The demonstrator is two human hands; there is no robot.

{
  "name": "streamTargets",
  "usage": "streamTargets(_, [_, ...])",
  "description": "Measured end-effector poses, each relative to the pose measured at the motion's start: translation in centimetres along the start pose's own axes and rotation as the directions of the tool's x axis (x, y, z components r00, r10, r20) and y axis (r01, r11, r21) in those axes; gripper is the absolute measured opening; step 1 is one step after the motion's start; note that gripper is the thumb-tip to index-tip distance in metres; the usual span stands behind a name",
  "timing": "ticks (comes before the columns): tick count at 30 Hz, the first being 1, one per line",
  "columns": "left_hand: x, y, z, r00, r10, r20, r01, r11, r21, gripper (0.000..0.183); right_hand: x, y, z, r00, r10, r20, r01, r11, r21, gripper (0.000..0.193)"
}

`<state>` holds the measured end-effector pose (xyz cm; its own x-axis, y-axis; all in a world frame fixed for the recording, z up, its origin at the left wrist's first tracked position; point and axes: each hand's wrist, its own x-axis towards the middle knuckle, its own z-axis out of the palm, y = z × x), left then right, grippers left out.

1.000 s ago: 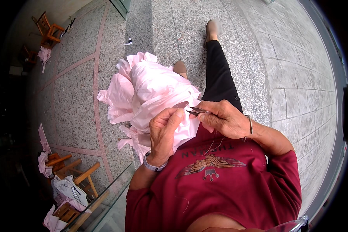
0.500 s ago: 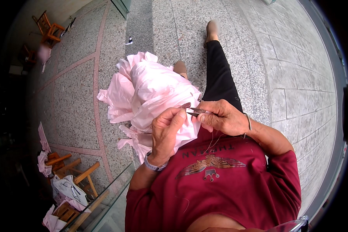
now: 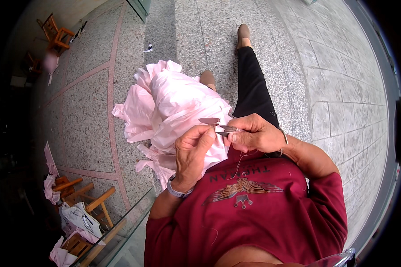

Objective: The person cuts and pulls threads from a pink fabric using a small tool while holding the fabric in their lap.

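A big crumpled heap of pale pink cloth (image 3: pixel 173 98) lies over my lap and hangs down to the left. My left hand (image 3: pixel 192 147) is closed, thumb and forefinger pinching the cloth's near edge. Just beyond its fingertips a small dark flat piece (image 3: pixel 209 120) shows; its kind is unclear. My right hand (image 3: pixel 256 133) grips small thread snips (image 3: pixel 226 129), their blades pointing left at the left fingertips. A thin loose thread (image 3: pixel 239 162) dangles below the right hand, over my red shirt (image 3: pixel 272 200).
Wooden stools (image 3: pixel 93 200) with pink and grey cloth on them stand at the lower left, behind a glass panel edge (image 3: pixel 133 218). A wooden chair (image 3: pixel 58 35) is at the far left. A small dark-and-white scrap (image 3: pixel 149 47) lies on the speckled floor.
More of the dark flat piece shows beyond my left fingertips, reaching further left. The snips have shifted slightly, and the thread below my right hand hangs differently. The cloth heap stays put.
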<state>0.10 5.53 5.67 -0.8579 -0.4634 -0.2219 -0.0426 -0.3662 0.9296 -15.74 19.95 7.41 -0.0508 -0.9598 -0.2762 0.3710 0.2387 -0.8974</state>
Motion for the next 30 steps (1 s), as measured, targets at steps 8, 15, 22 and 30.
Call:
streamTargets(8, [0.3,0.6,0.4,0.998,-0.006,-0.070,0.003,0.999,-0.046,0.018,-0.5,-0.9,-0.4,0.999,-0.036,0.034,0.041,0.987,-0.157,0.026])
streamTargets(15, [0.1,0.3,0.3,0.997,-0.026,-0.070,0.019,0.995,-0.097,0.016,-0.3,-0.7,0.1,0.991,-0.081,-0.106,0.044,0.951,-0.307,0.023])
streamTargets(22, [0.1,0.4,0.2,0.998,-0.015,-0.053,0.009,0.994,-0.110,0.016,-0.3,-0.6,0.1,0.989,-0.099,-0.109,0.059,0.944,-0.324,0.023])
streamTargets(30, [0.1,0.4,0.3,0.999,-0.012,-0.052,0.006,0.994,-0.105,0.017,-0.4,-0.6,0.1,0.991,-0.079,-0.109,0.046,0.960,-0.275,0.023])
